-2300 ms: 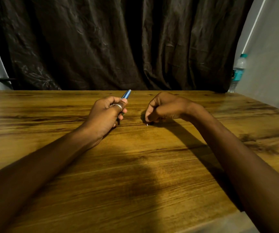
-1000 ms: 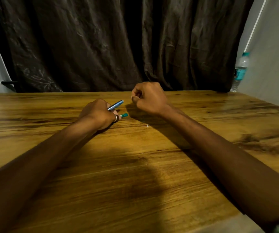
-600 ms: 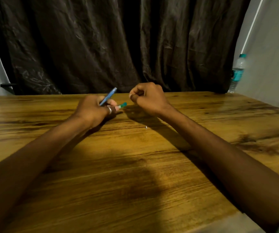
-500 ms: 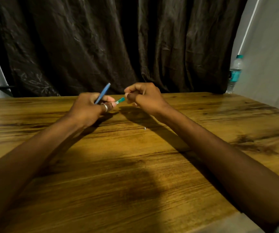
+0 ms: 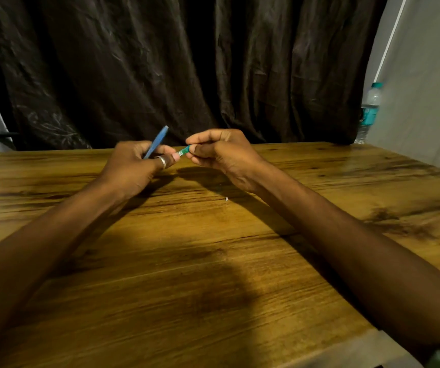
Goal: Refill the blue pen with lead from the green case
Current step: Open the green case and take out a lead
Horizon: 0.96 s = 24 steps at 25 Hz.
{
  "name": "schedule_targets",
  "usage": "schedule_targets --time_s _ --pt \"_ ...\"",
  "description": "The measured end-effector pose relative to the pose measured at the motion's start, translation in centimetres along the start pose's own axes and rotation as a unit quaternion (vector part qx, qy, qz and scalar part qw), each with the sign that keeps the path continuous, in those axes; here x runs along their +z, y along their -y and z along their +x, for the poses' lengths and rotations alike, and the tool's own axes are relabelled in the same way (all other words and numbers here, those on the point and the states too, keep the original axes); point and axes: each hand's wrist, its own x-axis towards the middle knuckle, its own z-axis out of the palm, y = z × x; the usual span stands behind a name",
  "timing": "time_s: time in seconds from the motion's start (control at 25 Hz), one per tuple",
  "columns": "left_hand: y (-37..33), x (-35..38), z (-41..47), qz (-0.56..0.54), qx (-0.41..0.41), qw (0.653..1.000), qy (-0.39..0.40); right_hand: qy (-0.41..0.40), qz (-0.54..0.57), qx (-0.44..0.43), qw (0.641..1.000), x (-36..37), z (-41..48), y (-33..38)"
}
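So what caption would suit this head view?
Left hand holds blue pen; both hands pinch green case above wooden table.

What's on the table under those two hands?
Beneath the left hand and right hand the wooden table shows their shadows and one tiny white speck. The spot directly beneath the left palm is covered.

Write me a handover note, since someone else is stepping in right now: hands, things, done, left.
Left hand: shut on the blue pen, which points up and away; its fingertips also touch the green case.
Right hand: pinching the case's other end.
Both are raised above the wooden table; a tiny white bit lies on it.
Done: both things picked up.
Left: take out lead, load the pen. No lead visible yet.
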Motion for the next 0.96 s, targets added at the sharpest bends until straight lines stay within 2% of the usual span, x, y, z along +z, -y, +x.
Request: schedule_targets --time_s 0.44,0.96 --pt "0.0 0.3 -0.3 -0.021 -0.034 0.999 0.002 -0.021 -0.023 0.023 0.999 0.2 -0.8 0.7" --pt "-0.3 0.1 -0.2 -0.022 -0.049 0.999 0.002 -0.045 -0.023 0.006 0.999 -0.4 -0.1 0.8"
